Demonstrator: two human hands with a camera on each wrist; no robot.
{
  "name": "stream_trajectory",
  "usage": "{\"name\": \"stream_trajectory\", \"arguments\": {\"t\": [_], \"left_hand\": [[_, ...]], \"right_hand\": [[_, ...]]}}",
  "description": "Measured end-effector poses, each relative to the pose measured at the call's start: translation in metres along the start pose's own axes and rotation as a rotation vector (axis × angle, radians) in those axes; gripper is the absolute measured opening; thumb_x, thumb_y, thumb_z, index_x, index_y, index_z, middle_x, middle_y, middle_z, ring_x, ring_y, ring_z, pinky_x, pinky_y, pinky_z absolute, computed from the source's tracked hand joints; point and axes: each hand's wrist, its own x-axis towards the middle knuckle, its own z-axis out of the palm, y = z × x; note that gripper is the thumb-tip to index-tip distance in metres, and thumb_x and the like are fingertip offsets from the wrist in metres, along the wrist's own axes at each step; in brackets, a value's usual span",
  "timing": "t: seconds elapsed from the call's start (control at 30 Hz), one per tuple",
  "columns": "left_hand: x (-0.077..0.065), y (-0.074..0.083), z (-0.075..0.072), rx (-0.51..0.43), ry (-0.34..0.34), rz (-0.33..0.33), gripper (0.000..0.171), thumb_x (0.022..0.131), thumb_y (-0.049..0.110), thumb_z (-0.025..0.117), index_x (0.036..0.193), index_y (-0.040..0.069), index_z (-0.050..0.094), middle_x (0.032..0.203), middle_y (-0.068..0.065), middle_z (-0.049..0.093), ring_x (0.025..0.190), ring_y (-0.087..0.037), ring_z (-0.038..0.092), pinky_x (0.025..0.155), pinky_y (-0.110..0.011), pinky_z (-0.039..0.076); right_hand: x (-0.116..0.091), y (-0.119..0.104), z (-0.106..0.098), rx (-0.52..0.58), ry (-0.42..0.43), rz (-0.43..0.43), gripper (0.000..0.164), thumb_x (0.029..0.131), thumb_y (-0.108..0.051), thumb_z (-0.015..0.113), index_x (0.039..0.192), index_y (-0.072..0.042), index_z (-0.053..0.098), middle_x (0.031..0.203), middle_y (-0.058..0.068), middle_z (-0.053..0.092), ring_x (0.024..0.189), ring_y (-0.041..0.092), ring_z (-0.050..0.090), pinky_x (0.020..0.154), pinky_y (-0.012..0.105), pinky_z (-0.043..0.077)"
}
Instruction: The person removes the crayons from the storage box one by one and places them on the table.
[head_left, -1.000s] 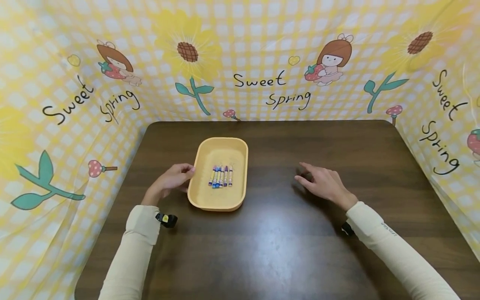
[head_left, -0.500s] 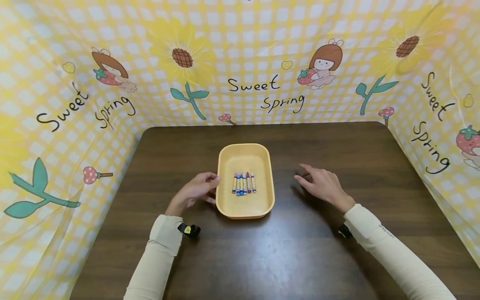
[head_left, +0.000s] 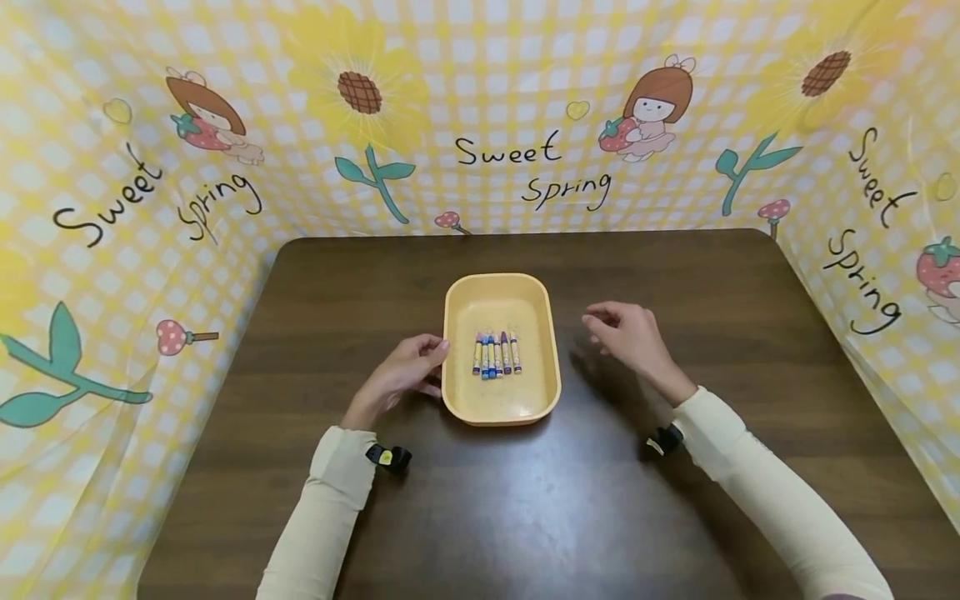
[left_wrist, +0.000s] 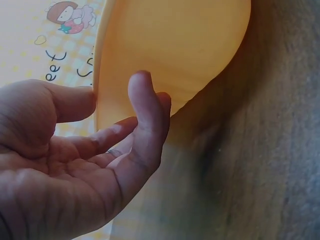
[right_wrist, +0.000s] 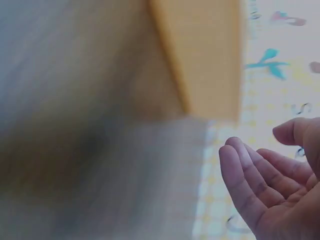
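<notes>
A yellow rectangular tray (head_left: 501,408) sits near the middle of the table, with several crayons (head_left: 497,354) lying side by side in it. At the tray's left side is my left hand (head_left: 401,371), its thumb tip at the rim and its bent fingers against the outer wall. The left wrist view shows the hand (left_wrist: 100,160) from the palm side, thumb apart from the fingers. My right hand (head_left: 626,333) hovers to the right of the tray, apart from it. In the right wrist view that hand (right_wrist: 280,185) has loosely bent fingers and holds nothing.
The dark wooden table (head_left: 540,517) extends around the tray on all sides. A yellow checked cloth (head_left: 510,83) with flowers and lettering hangs along the back and both sides. Each wrist wears a black strap-on device (head_left: 390,457).
The tray and my left hand have moved to the right together, toward the table's middle. My right hand has shifted slightly nearer the tray, with its fingers drawn in a little.
</notes>
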Motion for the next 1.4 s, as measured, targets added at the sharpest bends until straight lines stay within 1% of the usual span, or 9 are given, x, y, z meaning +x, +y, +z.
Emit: {"name": "stream_trajectory", "arguments": {"t": [0.23, 0.47, 0.6, 0.7, 0.93, 1.03, 1.13, 1.23, 1.4], "left_hand": [[-0.001, -0.003, 0.0, -0.037, -0.002, 0.018, 0.045, 0.109, 0.028, 0.048, 0.142, -0.002, 0.047, 0.12, -0.022, 0.06, 0.091, -0.023, 0.065, 0.069, -0.034, 0.062], [0.001, -0.005, 0.001, -0.046, 0.001, 0.034, 0.045, 0.109, 0.028, 0.049, 0.141, -0.003, 0.048, 0.119, -0.02, 0.059, 0.089, -0.022, 0.065, 0.066, -0.032, 0.062], [0.002, -0.006, 0.002, -0.053, -0.003, 0.043, 0.045, 0.108, 0.028, 0.049, 0.141, -0.004, 0.048, 0.117, -0.021, 0.06, 0.087, -0.022, 0.065, 0.065, -0.031, 0.062], [0.002, -0.009, 0.0, -0.06, -0.006, 0.053, 0.047, 0.108, 0.029, 0.05, 0.141, -0.004, 0.048, 0.118, -0.022, 0.06, 0.088, -0.023, 0.066, 0.065, -0.031, 0.062], [0.001, -0.012, -0.002, -0.057, 0.002, 0.059, 0.047, 0.108, 0.031, 0.05, 0.141, -0.002, 0.048, 0.12, -0.021, 0.061, 0.09, -0.022, 0.066, 0.067, -0.032, 0.062], [0.001, -0.011, -0.002, -0.057, 0.006, 0.054, 0.047, 0.108, 0.032, 0.05, 0.14, -0.001, 0.049, 0.12, -0.021, 0.061, 0.089, -0.022, 0.066, 0.067, -0.032, 0.062], [0.001, -0.009, -0.002, -0.057, 0.013, 0.063, 0.046, 0.108, 0.032, 0.05, 0.14, -0.001, 0.05, 0.119, -0.021, 0.062, 0.088, -0.021, 0.066, 0.067, -0.032, 0.062], [0.001, -0.011, -0.001, -0.059, 0.021, 0.073, 0.045, 0.108, 0.031, 0.05, 0.139, -0.001, 0.05, 0.118, -0.021, 0.062, 0.087, -0.021, 0.066, 0.066, -0.032, 0.062], [0.0, -0.017, 0.001, -0.069, 0.026, 0.08, 0.045, 0.108, 0.03, 0.051, 0.139, -0.002, 0.051, 0.119, -0.02, 0.062, 0.085, -0.019, 0.066, 0.067, -0.031, 0.062]], "right_hand": [[0.012, -0.05, 0.016, 0.152, -0.045, 0.046, 0.026, 0.097, -0.02, 0.069, 0.114, 0.0, 0.074, 0.1, 0.021, 0.076, 0.076, 0.031, 0.075, 0.066, 0.044, 0.062], [0.025, -0.07, 0.043, 0.223, -0.179, 0.148, 0.026, 0.096, -0.01, 0.069, 0.116, 0.007, 0.07, 0.111, 0.028, 0.072, 0.094, 0.036, 0.075, 0.073, 0.041, 0.063], [0.03, -0.073, 0.055, 0.14, -0.229, 0.183, 0.027, 0.095, -0.009, 0.069, 0.116, 0.008, 0.069, 0.108, 0.025, 0.073, 0.091, 0.033, 0.075, 0.076, 0.043, 0.063], [0.032, -0.074, 0.065, 0.022, -0.259, 0.164, 0.024, 0.094, -0.008, 0.068, 0.112, 0.007, 0.071, 0.102, 0.02, 0.075, 0.084, 0.029, 0.076, 0.073, 0.038, 0.063], [0.034, -0.076, 0.089, -0.226, -0.231, 0.043, 0.017, 0.09, -0.006, 0.068, 0.101, 0.006, 0.073, 0.093, 0.017, 0.075, 0.075, 0.023, 0.07, 0.066, 0.027, 0.056], [0.035, -0.074, 0.095, -0.315, -0.198, -0.005, 0.009, 0.088, -0.002, 0.066, 0.08, 0.002, 0.067, 0.072, 0.008, 0.063, 0.063, 0.017, 0.056, 0.057, 0.026, 0.045], [0.036, -0.074, 0.099, -0.338, -0.182, -0.042, 0.032, 0.085, 0.004, 0.061, 0.062, -0.009, 0.044, 0.06, -0.001, 0.035, 0.055, 0.014, 0.035, 0.05, 0.026, 0.029], [0.034, -0.073, 0.103, -0.347, -0.162, -0.097, 0.043, 0.081, 0.008, 0.056, 0.06, -0.016, 0.027, 0.061, -0.004, 0.021, 0.053, 0.013, 0.025, 0.048, 0.024, 0.023], [0.03, -0.072, 0.112, -0.375, -0.154, -0.122, 0.038, 0.079, 0.013, 0.053, 0.061, -0.014, 0.033, 0.061, -0.001, 0.03, 0.055, 0.015, 0.033, 0.048, 0.024, 0.028]]}}
